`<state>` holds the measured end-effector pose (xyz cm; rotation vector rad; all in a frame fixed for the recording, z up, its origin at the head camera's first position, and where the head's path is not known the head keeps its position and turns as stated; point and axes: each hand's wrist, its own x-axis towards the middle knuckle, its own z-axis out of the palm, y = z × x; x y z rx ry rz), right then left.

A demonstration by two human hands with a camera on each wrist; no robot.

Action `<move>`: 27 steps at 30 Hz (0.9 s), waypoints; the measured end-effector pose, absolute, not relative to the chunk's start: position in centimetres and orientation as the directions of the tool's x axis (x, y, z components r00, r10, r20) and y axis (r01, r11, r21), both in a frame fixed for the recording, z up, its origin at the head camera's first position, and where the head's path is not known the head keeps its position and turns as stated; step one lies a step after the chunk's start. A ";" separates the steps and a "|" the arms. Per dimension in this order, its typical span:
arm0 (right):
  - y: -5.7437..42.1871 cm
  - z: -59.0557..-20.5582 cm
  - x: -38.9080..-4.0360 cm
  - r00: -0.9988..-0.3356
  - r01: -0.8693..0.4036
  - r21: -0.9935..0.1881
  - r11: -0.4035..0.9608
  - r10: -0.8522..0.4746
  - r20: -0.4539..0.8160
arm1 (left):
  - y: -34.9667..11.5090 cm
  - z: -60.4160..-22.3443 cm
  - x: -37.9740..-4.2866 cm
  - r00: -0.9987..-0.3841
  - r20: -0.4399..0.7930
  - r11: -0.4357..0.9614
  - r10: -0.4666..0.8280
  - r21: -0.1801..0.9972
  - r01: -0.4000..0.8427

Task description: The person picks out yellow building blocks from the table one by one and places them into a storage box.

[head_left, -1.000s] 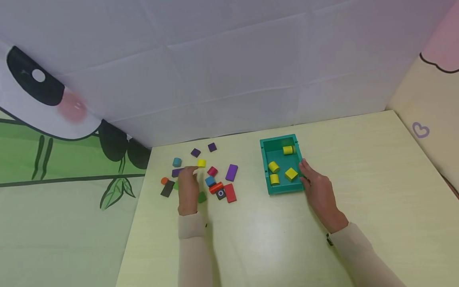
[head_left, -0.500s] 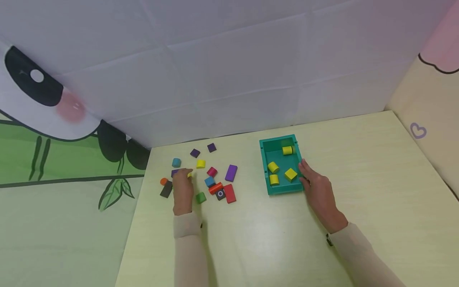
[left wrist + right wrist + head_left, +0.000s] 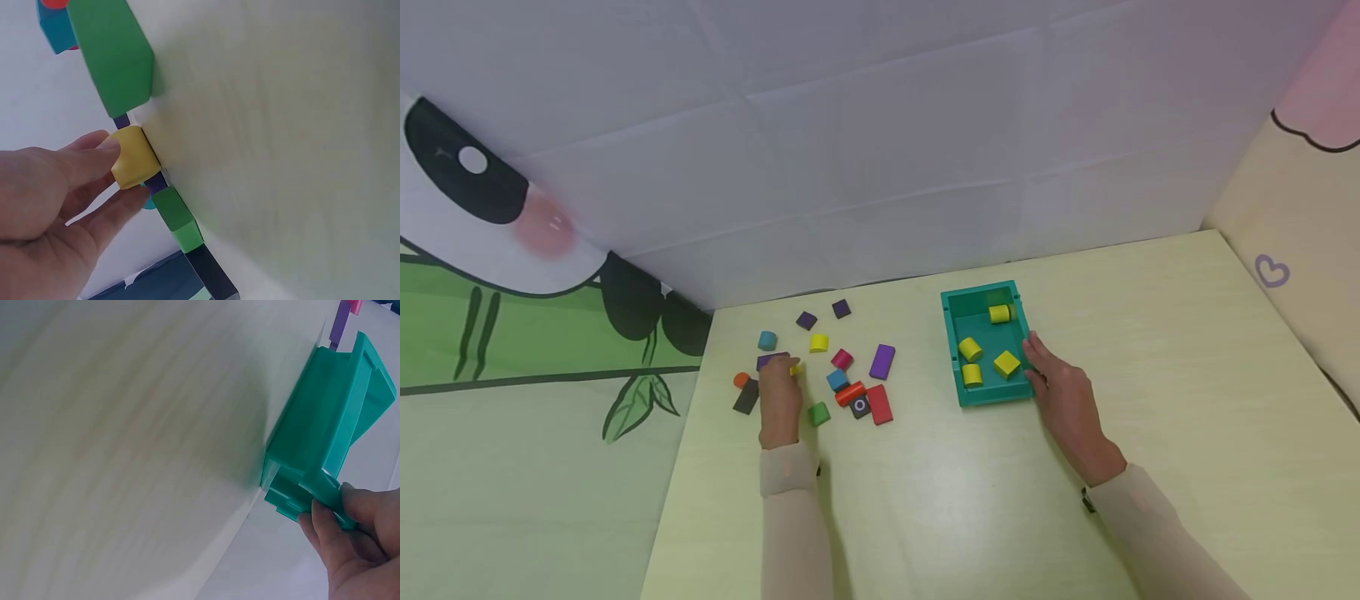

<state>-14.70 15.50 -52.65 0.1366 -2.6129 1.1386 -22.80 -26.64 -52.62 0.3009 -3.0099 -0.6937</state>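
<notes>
My left hand (image 3: 781, 408) is low among scattered blocks on the left of the table. In the left wrist view, its thumb and fingers pinch a yellow cylinder block (image 3: 135, 157) at the table surface. On the right, my right hand (image 3: 1069, 408) grips the near right edge of a teal box (image 3: 961, 392). The right wrist view has thumb and fingers around the rim of that box (image 3: 306, 419). Inside it lie several yellow blocks (image 3: 1007, 363). Another yellow block (image 3: 818, 342) lies just beyond my left hand.
Around the left hand are a purple block (image 3: 882, 362), a red block (image 3: 879, 404), a green block (image 3: 819, 413), a black block (image 3: 746, 397), an orange block (image 3: 741, 380) and several others. A wall cloth (image 3: 880, 208) rises behind the table (image 3: 940, 500).
My left hand has shifted left and slightly down, coming to the yellow cylinder block that it previously covered. My right hand stays on the teal box's edge.
</notes>
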 end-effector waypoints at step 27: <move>15.5 -52.9 -14.7 -0.954 -0.195 -0.699 0.688 0.033 0.298 | -26.7 -52.7 -22.8 -0.974 0.027 0.878 -0.225 0.440 -0.190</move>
